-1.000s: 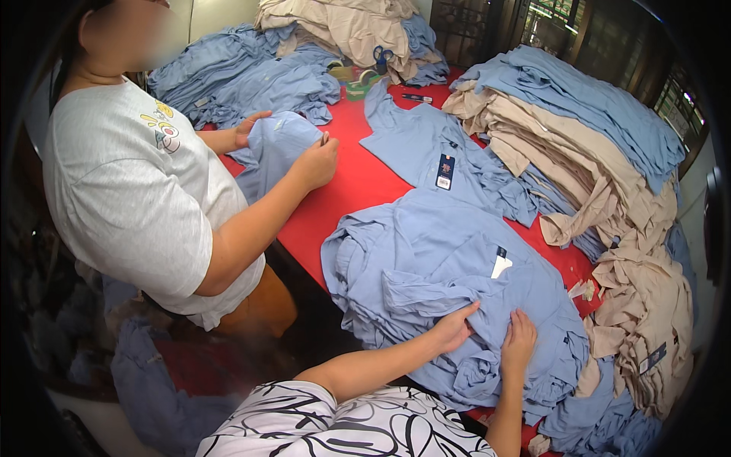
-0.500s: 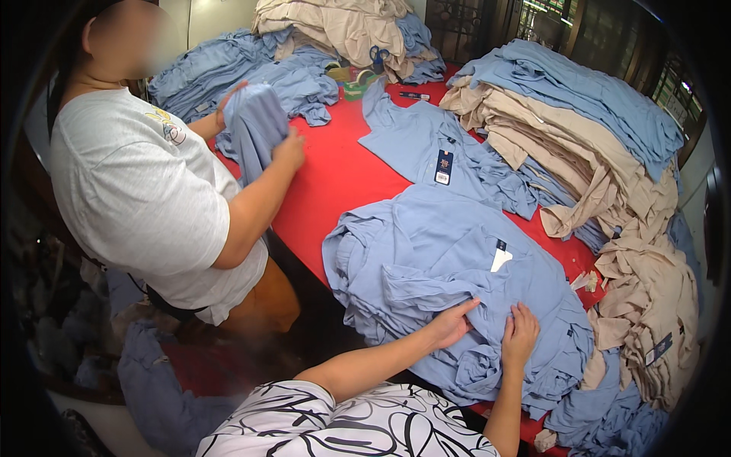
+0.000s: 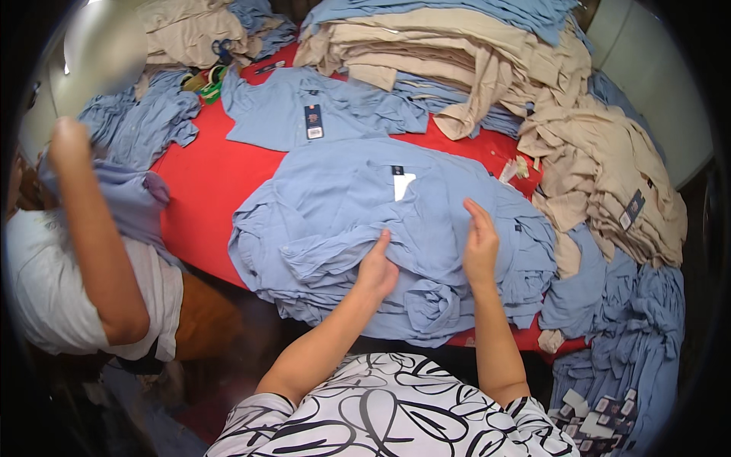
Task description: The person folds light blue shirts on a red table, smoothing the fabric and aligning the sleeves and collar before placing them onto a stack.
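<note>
A light blue shirt point(image 3: 438, 217) lies spread on top of a rumpled pile of the same garments, with a dark neck label and a white tag point(image 3: 404, 186) at its collar. My left hand point(image 3: 378, 268) is on its front, thumb up along a fold beside the sleeve point(image 3: 331, 251); it appears to grip the cloth, with most fingers hidden. My right hand point(image 3: 481, 245) is just right of it, fingers stretched and palm turned inward, holding nothing. Beyond the pile lies another blue shirt point(image 3: 343, 110) with a dark hang tag point(image 3: 313, 122).
A red-covered table point(image 3: 202, 202) carries everything. Tall stacks of beige garments point(image 3: 449, 38) and blue ones stand at the back and right. A co-worker point(image 3: 72, 282) at the left handles a blue garment point(image 3: 126, 198). Green tape point(image 3: 211, 90) lies far left; loose tags point(image 3: 598, 419) are at lower right.
The view has swung right, so the scene sits further left. My right hand has come up off the cloth and turned palm inward. The co-worker's arm is now raised.
</note>
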`<move>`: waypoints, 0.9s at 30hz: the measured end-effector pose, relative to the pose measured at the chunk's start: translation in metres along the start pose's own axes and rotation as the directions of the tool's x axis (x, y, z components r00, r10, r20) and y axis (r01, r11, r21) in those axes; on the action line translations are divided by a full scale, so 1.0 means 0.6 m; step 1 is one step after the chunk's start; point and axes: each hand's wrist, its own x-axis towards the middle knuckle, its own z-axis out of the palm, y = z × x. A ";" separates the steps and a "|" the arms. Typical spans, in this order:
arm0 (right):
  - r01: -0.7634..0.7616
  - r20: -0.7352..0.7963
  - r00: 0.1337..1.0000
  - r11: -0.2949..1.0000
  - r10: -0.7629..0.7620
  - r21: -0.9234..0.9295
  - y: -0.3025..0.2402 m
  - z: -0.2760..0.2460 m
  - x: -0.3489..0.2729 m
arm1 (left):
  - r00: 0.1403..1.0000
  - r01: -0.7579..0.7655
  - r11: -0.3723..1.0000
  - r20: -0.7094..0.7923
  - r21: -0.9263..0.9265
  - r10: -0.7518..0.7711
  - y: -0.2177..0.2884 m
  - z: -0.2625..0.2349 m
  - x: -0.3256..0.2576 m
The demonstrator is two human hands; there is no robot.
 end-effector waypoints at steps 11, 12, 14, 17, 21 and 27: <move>0.201 0.210 0.966 0.945 -0.148 -0.259 0.071 0.023 -0.039 | 0.996 0.048 0.822 0.040 0.567 -0.085 0.124 -0.013 -0.093; 0.187 0.266 0.956 0.953 -0.121 -0.239 0.051 -0.001 -0.039 | 1.000 -0.009 0.531 0.019 0.847 -0.013 0.146 0.002 -0.116; 0.163 0.387 0.918 0.970 -0.083 -0.179 -0.025 -0.068 -0.049 | 0.988 -0.019 -0.261 0.059 0.965 0.146 0.190 0.035 -0.178; 0.283 0.666 0.736 0.837 0.125 -0.469 -0.041 -0.111 -0.082 | 0.780 -0.211 -0.792 0.587 0.573 0.216 0.219 -0.077 -0.175; -0.397 0.340 0.891 0.877 0.299 0.269 -0.107 -0.154 0.002 | 0.768 -0.419 -0.387 0.548 0.821 0.331 0.252 -0.084 -0.127; -0.463 0.579 0.787 0.822 0.211 0.330 -0.078 -0.208 -0.006 | 0.525 -0.538 -0.134 0.455 0.832 0.719 0.334 -0.003 -0.163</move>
